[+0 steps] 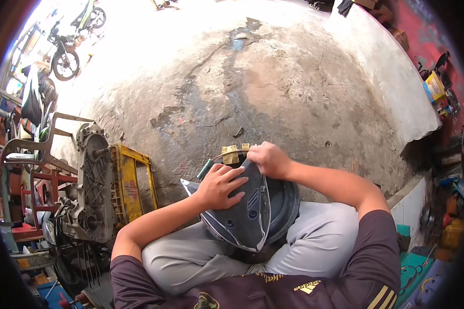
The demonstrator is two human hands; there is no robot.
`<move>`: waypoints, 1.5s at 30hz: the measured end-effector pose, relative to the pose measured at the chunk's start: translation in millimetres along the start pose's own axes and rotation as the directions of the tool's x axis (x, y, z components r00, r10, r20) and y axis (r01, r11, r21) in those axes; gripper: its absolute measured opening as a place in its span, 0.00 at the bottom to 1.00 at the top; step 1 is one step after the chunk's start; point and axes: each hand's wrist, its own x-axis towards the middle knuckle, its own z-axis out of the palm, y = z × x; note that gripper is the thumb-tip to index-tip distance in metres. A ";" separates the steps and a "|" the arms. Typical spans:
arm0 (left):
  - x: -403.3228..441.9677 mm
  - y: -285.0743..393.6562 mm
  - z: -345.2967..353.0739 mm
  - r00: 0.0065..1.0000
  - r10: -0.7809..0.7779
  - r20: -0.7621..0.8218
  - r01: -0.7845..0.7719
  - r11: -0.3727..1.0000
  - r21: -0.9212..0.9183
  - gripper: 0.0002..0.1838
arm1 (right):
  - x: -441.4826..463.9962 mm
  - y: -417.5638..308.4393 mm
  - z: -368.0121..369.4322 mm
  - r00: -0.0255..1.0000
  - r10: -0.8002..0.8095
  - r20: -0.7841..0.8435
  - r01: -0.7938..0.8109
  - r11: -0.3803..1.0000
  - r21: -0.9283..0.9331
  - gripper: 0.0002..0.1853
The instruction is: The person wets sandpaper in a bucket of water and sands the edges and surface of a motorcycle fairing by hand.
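Centrally, a dark grey cover [247, 224] with pale edging lies over a black rounded body [292, 206] in the lap of a seated person. The left hand [221, 186] rests on the cover, its fingers spread wide; the right hand [269, 158] is at the far edge, its fingers curled closed, though what they pinch, if anything, is too small to tell. Sound handling would seem to call for broad, even pressure from the left palm, lest the cover creep or wrinkle, and for short, square pulls at the edge, so that the pale edging lies straight. Yellow blocks [230, 154] sit at the far end; a green rod [206, 169], just beside the left hand, is best prevented from snagging. Outward, a yellow frame [129, 190] and a metal casing [95, 180] stand at left on the rough floor [294, 92].
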 end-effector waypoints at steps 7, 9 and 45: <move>-1.8 -1.0 2.3 0.999 -0.002 -0.034 0.002 1.000 0.018 0.26 | 3.6 11.9 -2.5 0.998 0.060 -0.025 -0.059 0.997 0.046 0.04; -1.7 -0.5 2.8 1.000 -0.001 -0.031 0.001 1.000 0.017 0.26 | 0.5 2.9 1.0 1.000 0.019 -0.023 -0.018 0.998 0.054 0.03; -1.8 -1.4 0.7 1.000 0.010 -0.012 -0.010 1.000 0.025 0.25 | 2.4 13.8 -5.4 0.997 0.073 0.000 -0.073 0.995 0.066 0.03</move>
